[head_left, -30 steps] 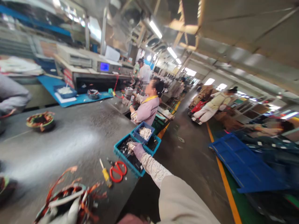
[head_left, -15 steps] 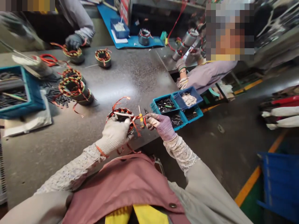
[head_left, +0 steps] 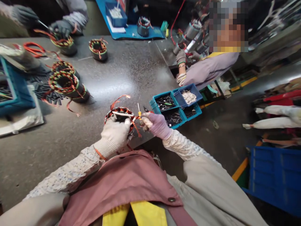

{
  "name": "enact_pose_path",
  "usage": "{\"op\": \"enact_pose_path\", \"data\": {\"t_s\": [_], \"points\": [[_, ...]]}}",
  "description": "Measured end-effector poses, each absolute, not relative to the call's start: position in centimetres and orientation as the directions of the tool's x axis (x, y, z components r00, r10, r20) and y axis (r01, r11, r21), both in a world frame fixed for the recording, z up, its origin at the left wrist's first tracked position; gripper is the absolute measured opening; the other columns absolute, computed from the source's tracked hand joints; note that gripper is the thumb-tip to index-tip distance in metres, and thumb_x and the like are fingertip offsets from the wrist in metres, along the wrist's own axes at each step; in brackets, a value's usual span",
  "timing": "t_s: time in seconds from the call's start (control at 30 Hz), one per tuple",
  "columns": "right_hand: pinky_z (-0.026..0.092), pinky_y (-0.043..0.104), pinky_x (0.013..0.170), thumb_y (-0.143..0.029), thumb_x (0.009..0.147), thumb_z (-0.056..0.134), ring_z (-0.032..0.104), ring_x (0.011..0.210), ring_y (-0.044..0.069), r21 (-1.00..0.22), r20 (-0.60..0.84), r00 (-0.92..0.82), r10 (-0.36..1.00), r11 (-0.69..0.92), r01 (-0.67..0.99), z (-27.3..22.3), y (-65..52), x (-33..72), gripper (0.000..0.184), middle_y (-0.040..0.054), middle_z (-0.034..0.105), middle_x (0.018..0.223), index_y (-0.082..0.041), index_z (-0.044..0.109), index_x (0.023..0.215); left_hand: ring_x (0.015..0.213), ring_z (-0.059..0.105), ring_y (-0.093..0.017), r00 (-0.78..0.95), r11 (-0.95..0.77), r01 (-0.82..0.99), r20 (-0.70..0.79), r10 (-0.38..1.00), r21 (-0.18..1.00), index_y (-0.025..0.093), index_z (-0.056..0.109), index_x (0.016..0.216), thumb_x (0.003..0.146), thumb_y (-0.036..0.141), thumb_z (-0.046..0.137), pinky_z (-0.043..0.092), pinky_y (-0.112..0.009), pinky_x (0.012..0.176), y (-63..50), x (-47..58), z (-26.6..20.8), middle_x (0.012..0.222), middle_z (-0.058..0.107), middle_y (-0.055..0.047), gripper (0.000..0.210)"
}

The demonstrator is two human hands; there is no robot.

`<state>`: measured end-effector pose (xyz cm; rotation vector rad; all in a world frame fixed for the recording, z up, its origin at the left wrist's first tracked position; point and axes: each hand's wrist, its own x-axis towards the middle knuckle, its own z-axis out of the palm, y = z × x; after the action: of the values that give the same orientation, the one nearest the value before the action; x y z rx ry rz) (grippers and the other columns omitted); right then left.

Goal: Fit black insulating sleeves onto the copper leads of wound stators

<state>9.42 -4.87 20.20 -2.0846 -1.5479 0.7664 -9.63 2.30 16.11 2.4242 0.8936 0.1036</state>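
Observation:
A motor stator (head_left: 120,110) wound with orange and black wire rests on the bench close to its front edge. My left hand (head_left: 114,135), in a white knit glove, grips its near side with the thumb over the rim. A white sleeve (head_left: 122,114) lies across the stator's top. My right hand (head_left: 155,125), in a purple and white glove, is closed on the orange wire lead (head_left: 137,118) that leaves the stator's right side; the fingertips partly hide it. Just behind those fingers are a yellow-handled screwdriver (head_left: 139,113) and a dark-tipped tool (head_left: 146,110), partly covered.
Blue bins (head_left: 164,102) of black sleeves and white pieces stand right of my right hand. More stators (head_left: 68,83) stand at left, beside loose black tubes (head_left: 45,91). Co-workers' gloved hands (head_left: 61,29) work on a stator at far left and at the far bench (head_left: 181,57).
My right hand has moved a little left, closer to the stator along the lead. My left hand keeps its grip. A co-worker's second hand with a thin rod now shows at top left.

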Motion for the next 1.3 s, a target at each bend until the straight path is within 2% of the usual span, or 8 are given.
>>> {"op": "enact_pose_path", "data": {"t_s": [0.2, 0.37, 0.57, 0.67, 0.73, 0.83, 1.13, 1.3], "points": [[0.042, 0.023, 0.070, -0.030, 0.094, 0.055, 0.063, 0.073, 0.014, -0.417, -0.249, 0.036, 0.968, -0.141, 0.898, 21.4, -1.3, 7.7, 0.026, 0.0017, 0.066, 0.071, -0.016, 0.069, 0.078, 0.103, 0.067, -0.032, 0.829, -0.771, 0.558, -0.172, 0.532, 0.307, 0.010, 0.061, 0.120, 0.082, 0.037, 0.050, 0.041, -0.048, 0.106, 2.5, -9.6, 16.7, 0.102, 0.074, -0.017, 0.048], [0.039, 0.020, 0.062, -0.031, 0.095, 0.053, 0.057, 0.062, 0.009, -0.561, -0.332, -0.042, 0.942, -0.161, 0.812, 20.9, 0.9, 6.3, 0.034, -0.0014, 0.060, 0.062, -0.014, 0.067, 0.068, 0.104, 0.067, -0.035, 0.842, -0.802, 0.538, -0.193, 0.503, 0.258, 0.013, 0.064, 0.115, 0.083, 0.039, 0.045, 0.039, -0.050, 0.105, 2.8, -10.0, 17.0, 0.103, 0.075, -0.016, 0.045], [0.050, 0.023, 0.063, -0.035, 0.095, 0.054, 0.064, 0.065, 0.012, -0.702, -0.320, -0.019, 0.947, -0.224, 0.675, 19.2, -0.9, 14.2, 0.026, -0.0004, 0.070, 0.072, -0.017, 0.073, 0.096, 0.088, 0.071, -0.032, 0.772, -0.743, 0.635, -0.214, 0.599, 0.211, 0.018, 0.065, 0.117, 0.083, 0.043, 0.045, 0.046, -0.047, 0.092, 2.2, -10.6, 17.8, 0.085, 0.076, -0.012, 0.047], [0.053, 0.033, 0.085, -0.024, 0.093, 0.054, 0.069, 0.090, 0.019, -0.548, -0.340, 0.187, 0.922, -0.356, 0.757, 18.7, -1.0, 23.5, 0.024, 0.0068, 0.075, 0.092, -0.014, 0.074, 0.103, 0.087, 0.071, -0.030, 0.751, -0.716, 0.660, -0.186, 0.634, 0.226, 0.021, 0.066, 0.110, 0.084, 0.043, 0.043, 0.045, -0.046, 0.094, 1.8, -10.8, 18.0, 0.084, 0.076, -0.009, 0.042], [0.049, 0.033, 0.095, -0.022, 0.090, 0.058, 0.068, 0.101, 0.021, -0.221, -0.432, 0.302, 0.850, -0.424, 0.878, 17.8, -0.2, 28.5, 0.024, 0.0065, 0.075, 0.103, -0.018, 0.075, 0.107, 0.088, 0.071, -0.030, 0.739, -0.699, 0.672, -0.164, 0.653, 0.245, 0.022, 0.066, 0.110, 0.083, 0.044, 0.043, 0.045, -0.046, 0.096, 1.6, -10.9, 18.0, 0.084, 0.076, -0.006, 0.041], [0.047, 0.031, 0.098, -0.022, 0.088, 0.062, 0.067, 0.107, 0.021, 0.073, -0.641, 0.187, 0.744, -0.183, 0.980, 15.5, 1.8, 31.6, 0.031, 0.0041, 0.074, 0.112, -0.026, 0.074, 0.116, 0.087, 0.071, -0.030, 0.715, -0.673, 0.696, -0.162, 0.680, 0.251, 0.023, 0.066, 0.104, 0.080, 0.046, 0.042, 0.046, -0.045, 0.095, 1.5, -10.9, 18.1, 0.081, 0.076, -0.005, 0.042], [0.051, 0.044, 0.087, -0.022, 0.079, 0.074, 0.068, 0.106, 0.033, 0.221, -0.786, 0.093, 0.612, 0.137, 0.966, 12.5, 4.5, 29.5, 0.033, 0.0183, 0.071, 0.114, -0.015, 0.074, 0.111, 0.095, 0.070, -0.026, 0.691, -0.665, 0.723, -0.213, 0.691, 0.189, 0.017, 0.065, 0.112, 0.082, 0.041, 0.044, 0.042, -0.040, 0.100, 1.2, -10.4, 18.7, 0.091, 0.076, -0.006, 0.043], [0.044, 0.037, 0.093, -0.020, 0.087, 0.063, 0.069, 0.101, 0.023, 0.103, -0.670, 0.217, 0.710, -0.200, 0.974, 13.2, 5.2, 30.5, 0.021, 0.0188, 0.073, 0.102, -0.004, 0.075, 0.081, 0.095, 0.070, -0.029, 0.698, -0.678, 0.714, -0.251, 0.670, 0.175, 0.015, 0.063, 0.118, 0.083, 0.046, 0.047, 0.041, -0.043, 0.098, 1.3, -10.2, 18.5, 0.093, 0.075, -0.010, 0.049]]}}
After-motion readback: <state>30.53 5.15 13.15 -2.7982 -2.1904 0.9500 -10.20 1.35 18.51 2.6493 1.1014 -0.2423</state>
